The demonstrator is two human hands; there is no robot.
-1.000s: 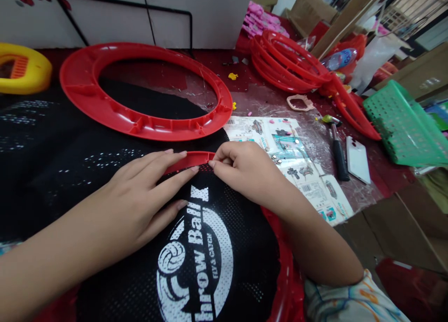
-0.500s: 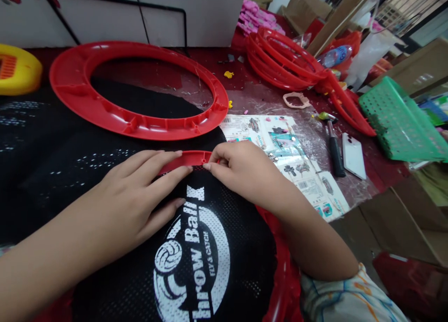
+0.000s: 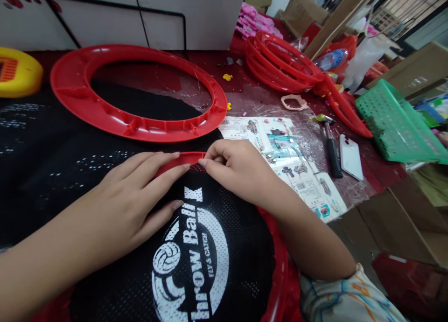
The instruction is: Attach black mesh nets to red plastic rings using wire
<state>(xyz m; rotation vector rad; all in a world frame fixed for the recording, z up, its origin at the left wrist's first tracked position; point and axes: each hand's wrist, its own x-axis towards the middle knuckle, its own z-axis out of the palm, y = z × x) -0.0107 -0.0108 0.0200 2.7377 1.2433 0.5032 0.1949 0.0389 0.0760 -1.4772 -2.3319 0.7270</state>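
A black mesh sheet (image 3: 248,261) with white "Throw Ball" lettering lies over a red plastic ring (image 3: 187,156), whose far rim shows between my hands. My left hand (image 3: 140,186) rests palm down on the mesh, its fingers stretched out and apart, the upper fingertips near the rim. At that rim's right part, my right hand (image 3: 238,168) has thumb and forefinger pinched together at the mesh edge; its other fingers are curled and partly hidden. Just beyond the hands lies a second, loose red ring (image 3: 150,131), ribbed side up, on more black mesh (image 3: 87,107).
Stacked red rings (image 3: 280,81) lie at the back right. A hammer (image 3: 333,156), a white phone (image 3: 351,157) and a green basket (image 3: 395,130) are to the right. Printed card (image 3: 315,186) lies beside my right forearm. A yellow plastic part (image 3: 28,74) sits far left.
My right hand has shifted very slightly left along the rim, with its pinch still at the mesh edge. My left hand stays nearly in place; the view has tilted a little.
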